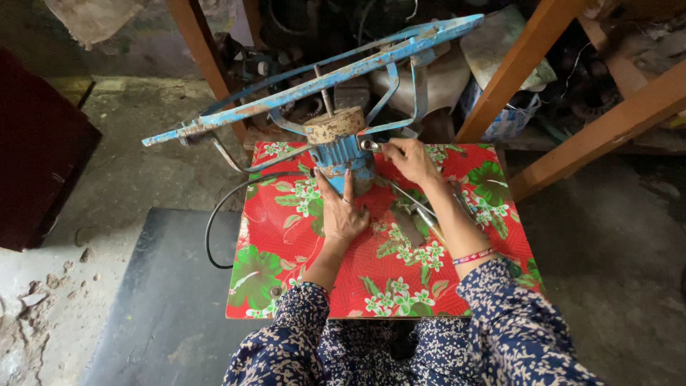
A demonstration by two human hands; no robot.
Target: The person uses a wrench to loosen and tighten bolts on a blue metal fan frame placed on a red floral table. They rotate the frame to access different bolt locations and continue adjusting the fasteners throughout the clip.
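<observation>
- A black power cable [214,221] loops off the left edge of the small table [286,286], which is covered with a red cloth printed with green and white flowers.
- The left hand [341,211] lies palm down on the cloth, forearm reaching straight forward. Its fingers are extended and slightly spread, and the fingertips touch the base of the blue metal fan motor [343,154].
- The fan motor stands at the far middle of the table. It carries a round, rusty tan cap [334,125] and the tilted blue wire fan guard [314,82].
- The right hand [409,159] reaches across with the wrist bent. Its fingertips are pressed together in a pinch on a small silvery part [369,145] at the motor's right side.
- Slim metal hand tools [418,207] lie on the cloth beneath the right forearm.
</observation>
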